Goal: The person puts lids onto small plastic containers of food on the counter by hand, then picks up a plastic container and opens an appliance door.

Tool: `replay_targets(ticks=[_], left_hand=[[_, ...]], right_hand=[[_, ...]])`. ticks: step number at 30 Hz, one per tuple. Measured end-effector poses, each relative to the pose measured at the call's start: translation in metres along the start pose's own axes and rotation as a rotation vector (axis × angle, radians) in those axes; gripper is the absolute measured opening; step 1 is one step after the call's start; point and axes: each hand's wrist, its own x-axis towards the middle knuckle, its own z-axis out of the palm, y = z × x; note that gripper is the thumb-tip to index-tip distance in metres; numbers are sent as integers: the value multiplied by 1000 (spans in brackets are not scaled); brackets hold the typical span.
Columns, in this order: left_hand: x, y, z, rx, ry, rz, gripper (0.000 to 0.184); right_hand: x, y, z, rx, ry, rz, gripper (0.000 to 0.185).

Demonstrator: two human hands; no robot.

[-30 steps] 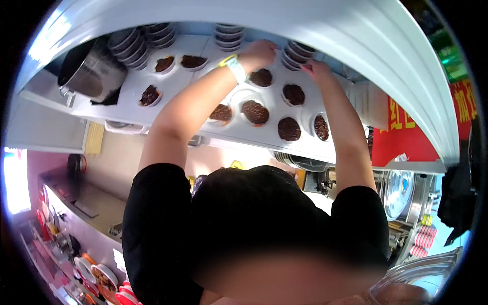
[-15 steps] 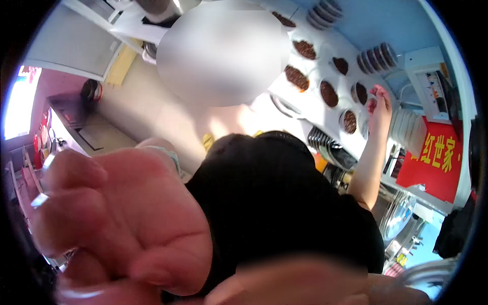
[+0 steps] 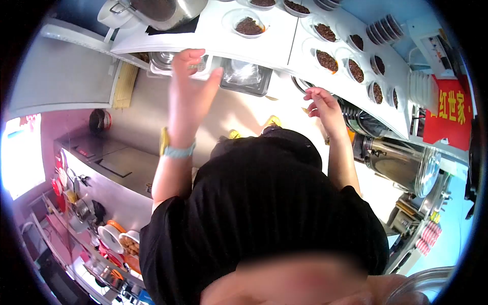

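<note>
My left hand (image 3: pixel 192 86), with a yellow band and a pale blue strap at the wrist, is raised in front of the counter's edge. Its fingers are apart and nothing is in them. My right hand (image 3: pixel 323 107) hangs near the front edge of the white counter (image 3: pixel 264 48), fingers loosely curled and apart, holding nothing. On the counter stand several clear bowls of dark brown food, one bowl (image 3: pixel 249 26) apart on the left and others, such as this bowl (image 3: pixel 326 61), grouped on the right. Stacked bowls (image 3: pixel 384 29) stand at the back.
A large metal pot (image 3: pixel 170 12) sits at the counter's left end. Below the counter is a grey tray (image 3: pixel 246 77) with clear plastic in it. At the right are a big steel pot (image 3: pixel 396 163) and a red sign (image 3: pixel 447 114). Shelves with dishes line the lower left.
My left hand has left the bowls, passed close before the camera, and is now before the counter's edge. My right hand has drawn back from the stacked bowls. The view has turned.
</note>
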Motion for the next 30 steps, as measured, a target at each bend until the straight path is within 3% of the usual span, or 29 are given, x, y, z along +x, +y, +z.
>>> replay_targets(ticks=[2,9,18,23,26,27,30], left_hand=[[5,-55,31,67,-67,29,70],[70,-101,122,204,-48,191,95],[102,-126,149,184,-74,86,96],[92,-138,130,53,-108,499,92],[90,-144,125,-55,-41,395,95],[88,-147,124,-43,-89,260,97],[88,-152,114,-123,-153,211,100]], right_hand=[[3,0,10,-48,-9,-1,24],[61,-27,30,-49,-61,-22,29],[127,-30,44,124,-191,5,31],[138,-23,35,246,-112,100,29],[142,-24,37,278,-86,79,29],[142,-25,39,284,-82,82,29],[139,-26,45,310,-51,36,29]])
